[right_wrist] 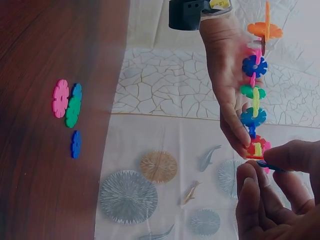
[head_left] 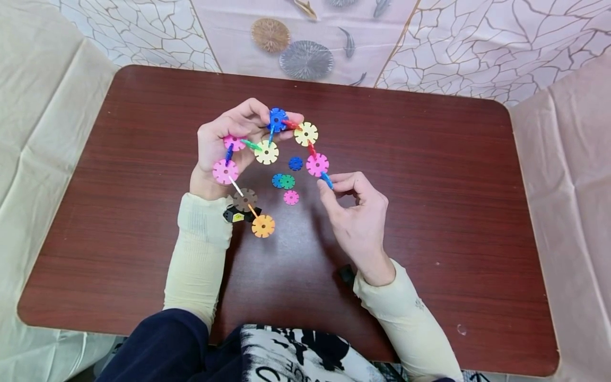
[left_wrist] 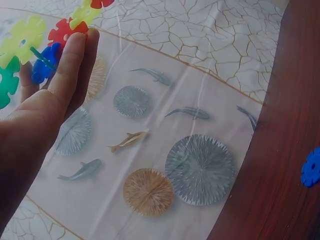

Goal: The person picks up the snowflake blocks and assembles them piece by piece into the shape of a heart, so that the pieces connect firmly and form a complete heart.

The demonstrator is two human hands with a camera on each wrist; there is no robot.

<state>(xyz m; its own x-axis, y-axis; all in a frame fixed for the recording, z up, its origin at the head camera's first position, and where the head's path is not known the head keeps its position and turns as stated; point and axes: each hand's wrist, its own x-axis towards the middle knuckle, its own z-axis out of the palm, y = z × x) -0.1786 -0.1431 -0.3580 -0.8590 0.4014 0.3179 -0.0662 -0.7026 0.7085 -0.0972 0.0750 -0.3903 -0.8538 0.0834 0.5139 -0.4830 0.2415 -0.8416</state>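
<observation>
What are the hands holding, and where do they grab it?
The left hand grips the chain of toy discs near its top, at the blue disc. The right hand pinches the blue stick at the chain's free end.

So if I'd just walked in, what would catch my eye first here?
Probably the bright chain of toothed plastic discs joined by short coloured sticks, arching above the middle of the dark wooden table. The left hand grips its upper part, while the right hand pinches the blue stick at its free end. Below the arch, four loose discs lie on the table.
</observation>
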